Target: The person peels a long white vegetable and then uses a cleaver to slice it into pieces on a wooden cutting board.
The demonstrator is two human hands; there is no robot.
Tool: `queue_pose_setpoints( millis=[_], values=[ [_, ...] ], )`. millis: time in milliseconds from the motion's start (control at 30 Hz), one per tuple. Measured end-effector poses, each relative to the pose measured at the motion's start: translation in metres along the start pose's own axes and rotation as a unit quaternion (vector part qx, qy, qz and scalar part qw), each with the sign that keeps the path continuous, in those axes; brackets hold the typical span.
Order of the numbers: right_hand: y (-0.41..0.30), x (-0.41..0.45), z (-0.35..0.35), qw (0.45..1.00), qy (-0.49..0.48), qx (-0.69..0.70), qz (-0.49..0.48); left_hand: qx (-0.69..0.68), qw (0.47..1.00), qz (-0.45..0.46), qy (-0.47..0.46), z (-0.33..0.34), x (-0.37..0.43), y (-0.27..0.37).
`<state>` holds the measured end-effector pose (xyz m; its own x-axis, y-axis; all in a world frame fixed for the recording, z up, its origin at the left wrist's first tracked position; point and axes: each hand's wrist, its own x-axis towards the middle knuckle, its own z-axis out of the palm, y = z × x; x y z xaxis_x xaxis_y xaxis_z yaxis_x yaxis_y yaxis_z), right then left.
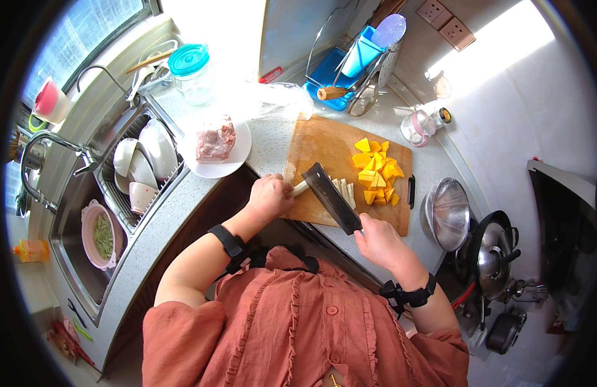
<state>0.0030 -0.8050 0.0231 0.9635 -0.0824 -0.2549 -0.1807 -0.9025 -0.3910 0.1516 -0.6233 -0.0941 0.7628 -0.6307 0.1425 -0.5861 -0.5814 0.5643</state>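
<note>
On a wooden cutting board, my left hand grips a pale, peeled root vegetable near the board's left edge. My right hand is closed around the handle of a cleaver, whose dark blade lies across the end of that root. Several cut pale pieces sit just beyond the blade. Farther right on the board is a pile of yellow-orange chunks, perhaps pumpkin. A slab of raw meat rests on a white plate to the left of the board.
Left are a sink with a pink colander of green pieces and a rack of white bowls. Behind stand a teal-lidded jar and a blue utensil holder. At right are glass jars, a metal bowl and a wok.
</note>
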Motion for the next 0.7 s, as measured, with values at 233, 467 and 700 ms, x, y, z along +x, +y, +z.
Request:
queue_pose_setpoints(
  millis=[233, 467, 700],
  values=[
    [0.001, 0.015, 0.012, 0.999, -0.025, 0.009, 0.024, -0.002, 1.000, -0.014, -0.015, 0.001, 0.002, -0.001],
    [0.000, 0.026, 0.029, 0.999, -0.016, 0.013, 0.040, 0.003, 0.999, -0.004, -0.041, 0.000, 0.003, -0.003],
    [0.020, 0.017, 0.044, 0.994, 0.048, 0.081, 0.050, -0.214, 0.950, -0.201, -0.104, 0.002, -0.002, 0.008]
  ],
)
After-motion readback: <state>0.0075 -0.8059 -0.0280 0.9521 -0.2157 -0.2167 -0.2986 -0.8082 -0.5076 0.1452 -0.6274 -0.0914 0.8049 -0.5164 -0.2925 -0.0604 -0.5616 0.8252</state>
